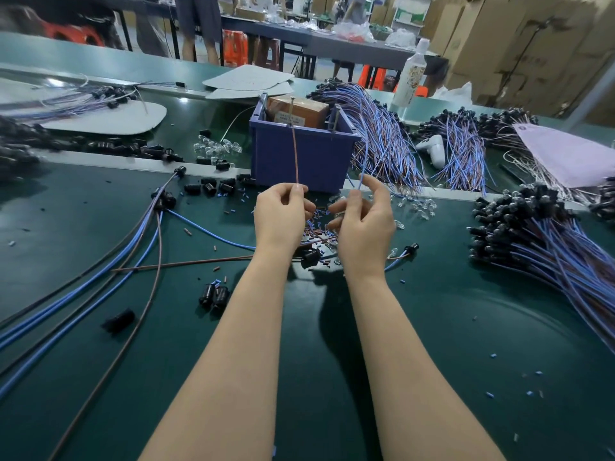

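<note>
My left hand (283,214) pinches the brown wire (295,151) and my right hand (362,224) pinches the blue wire (363,164), just on the near side of the box (319,154). I should hold both tight so they don't slip.

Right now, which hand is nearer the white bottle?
Right. The right hand, pinching the blue wire, is below the white bottle; the left hand, pinching the brown wire, farther left.
</note>
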The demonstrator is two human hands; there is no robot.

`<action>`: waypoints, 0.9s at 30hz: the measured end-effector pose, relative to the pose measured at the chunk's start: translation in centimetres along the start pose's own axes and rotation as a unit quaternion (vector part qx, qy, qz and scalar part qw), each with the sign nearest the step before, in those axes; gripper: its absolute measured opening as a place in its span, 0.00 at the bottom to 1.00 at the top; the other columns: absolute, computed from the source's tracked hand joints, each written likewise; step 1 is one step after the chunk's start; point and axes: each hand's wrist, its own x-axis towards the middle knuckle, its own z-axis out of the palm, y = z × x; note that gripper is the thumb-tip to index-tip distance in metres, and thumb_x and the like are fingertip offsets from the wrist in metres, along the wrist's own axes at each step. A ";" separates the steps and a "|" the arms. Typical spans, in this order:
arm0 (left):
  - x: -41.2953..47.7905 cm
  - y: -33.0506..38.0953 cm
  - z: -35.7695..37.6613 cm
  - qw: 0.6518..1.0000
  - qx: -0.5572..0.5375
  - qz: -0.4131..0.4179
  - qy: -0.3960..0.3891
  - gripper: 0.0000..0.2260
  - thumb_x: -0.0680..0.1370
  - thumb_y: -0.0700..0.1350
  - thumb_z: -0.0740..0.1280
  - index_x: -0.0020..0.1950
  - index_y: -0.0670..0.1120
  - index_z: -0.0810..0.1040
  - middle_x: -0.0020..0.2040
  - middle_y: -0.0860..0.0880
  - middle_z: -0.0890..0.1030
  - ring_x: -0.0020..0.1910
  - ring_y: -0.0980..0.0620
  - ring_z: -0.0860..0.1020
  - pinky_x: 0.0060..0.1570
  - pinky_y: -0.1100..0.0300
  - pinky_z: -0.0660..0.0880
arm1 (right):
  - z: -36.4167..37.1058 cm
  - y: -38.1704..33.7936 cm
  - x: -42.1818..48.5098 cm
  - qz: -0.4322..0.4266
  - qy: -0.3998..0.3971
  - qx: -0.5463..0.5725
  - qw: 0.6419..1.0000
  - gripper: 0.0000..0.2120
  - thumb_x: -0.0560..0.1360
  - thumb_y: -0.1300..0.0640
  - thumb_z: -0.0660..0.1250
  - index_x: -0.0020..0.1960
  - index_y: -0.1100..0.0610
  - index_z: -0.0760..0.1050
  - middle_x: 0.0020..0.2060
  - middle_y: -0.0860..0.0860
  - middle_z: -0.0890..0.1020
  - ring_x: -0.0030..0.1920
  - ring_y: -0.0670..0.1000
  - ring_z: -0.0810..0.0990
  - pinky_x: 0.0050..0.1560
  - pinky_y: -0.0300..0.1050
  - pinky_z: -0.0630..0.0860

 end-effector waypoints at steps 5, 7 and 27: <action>0.2 -0.1 0.0 0.999 -0.027 -0.016 0.018 0.09 0.81 0.41 0.59 0.46 0.44 0.78 0.30 0.52 0.78 0.24 0.63 0.72 0.34 0.64 0.71 | 0.4 0.2 0.1 0.007 0.009 -0.014 1.000 0.11 0.81 0.58 0.56 0.62 0.57 0.69 0.33 0.46 0.81 0.28 0.47 0.77 0.45 0.52 0.78; 0.3 -0.2 0.1 0.999 -0.026 -0.018 0.016 0.09 0.81 0.41 0.59 0.46 0.44 0.78 0.30 0.52 0.78 0.24 0.63 0.72 0.36 0.63 0.72 | 0.8 0.2 0.0 0.013 -0.006 -0.027 1.000 0.10 0.81 0.58 0.57 0.61 0.57 0.70 0.34 0.47 0.81 0.33 0.52 0.80 0.50 0.55 0.77; 0.7 -0.9 0.3 1.000 -0.018 0.003 0.025 0.09 0.81 0.41 0.59 0.45 0.44 0.77 0.31 0.51 0.78 0.29 0.59 0.75 0.45 0.57 0.78 | 1.7 0.1 0.0 0.019 -0.065 -0.063 0.996 0.11 0.80 0.59 0.59 0.61 0.56 0.72 0.38 0.52 0.85 0.40 0.55 0.81 0.52 0.50 0.75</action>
